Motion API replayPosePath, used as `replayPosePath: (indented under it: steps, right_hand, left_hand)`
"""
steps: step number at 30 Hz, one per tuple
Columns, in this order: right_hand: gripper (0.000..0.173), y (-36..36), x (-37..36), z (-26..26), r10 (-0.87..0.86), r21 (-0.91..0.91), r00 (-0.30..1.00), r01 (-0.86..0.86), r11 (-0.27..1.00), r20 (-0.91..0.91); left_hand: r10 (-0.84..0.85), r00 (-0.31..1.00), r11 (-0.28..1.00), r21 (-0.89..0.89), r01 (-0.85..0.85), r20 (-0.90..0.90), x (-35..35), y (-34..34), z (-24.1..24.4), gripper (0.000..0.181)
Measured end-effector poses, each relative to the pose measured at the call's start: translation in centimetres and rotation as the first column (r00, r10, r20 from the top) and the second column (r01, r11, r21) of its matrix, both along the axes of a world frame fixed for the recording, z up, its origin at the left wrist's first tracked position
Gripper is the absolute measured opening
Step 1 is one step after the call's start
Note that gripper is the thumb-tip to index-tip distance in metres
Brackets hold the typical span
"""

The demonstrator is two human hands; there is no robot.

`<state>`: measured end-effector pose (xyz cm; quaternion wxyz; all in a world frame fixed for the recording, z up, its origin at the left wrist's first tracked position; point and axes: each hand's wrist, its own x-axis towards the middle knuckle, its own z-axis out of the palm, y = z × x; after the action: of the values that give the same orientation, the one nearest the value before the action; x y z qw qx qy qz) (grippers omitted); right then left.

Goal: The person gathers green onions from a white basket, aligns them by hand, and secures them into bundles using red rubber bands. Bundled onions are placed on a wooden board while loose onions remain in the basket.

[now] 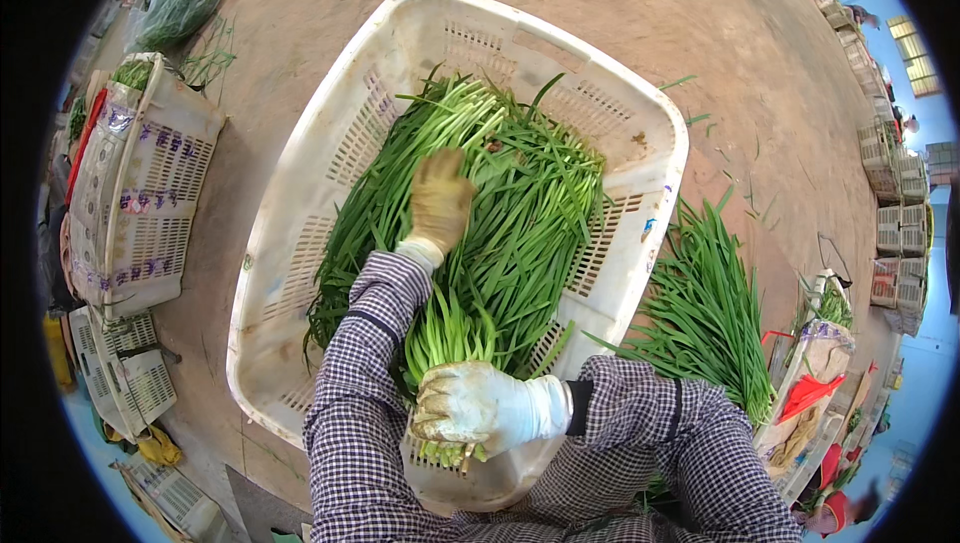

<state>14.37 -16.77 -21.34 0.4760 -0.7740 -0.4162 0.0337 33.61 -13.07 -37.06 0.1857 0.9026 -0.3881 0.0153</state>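
Observation:
A large white plastic crate (637, 168) lies before me, with long green leafy stalks, likely garlic chives (517, 243), heaped in it. My right hand, in a dirty white glove (487, 408), is closed round the pale stem ends of a bunch (450, 333) at the crate's near end. Its leaves point away from me over the heap. Over the left part of the heap is my left hand in a yellowish work glove (442, 194), slightly blurred, by the pale stems of the chives at the back. Its fingertips are hidden, so whether it grips any cannot be told.
On the floor right of the crate lies another pile of chives (709, 303). White slatted crates (157, 190) stand at the left, near a plastic bag of greens (180, 3). Further crates (892, 228) are stacked at the far right, and a crate with a red cloth (810, 397) is nearer.

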Motion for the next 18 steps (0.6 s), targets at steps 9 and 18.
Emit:
replayPosePath:
  steps: [9, 18]
  right_hand:
    - [0.047, -5.6, -3.4, 7.6, -0.094, 0.395, 0.986, 0.143, 0.908, -0.141]
    - [0.021, -8.0, -10.1, 15.8, -0.140, 0.075, 0.966, 0.159, 0.984, -0.217]
  left_hand:
    - [0.376, 0.918, 0.914, 0.212, -0.345, -0.125, 4.7, 2.2, -3.3, 0.036]
    - [-0.247, 0.841, 0.886, -0.463, -0.004, -0.481, -6.1, 7.0, 13.7, 0.051]
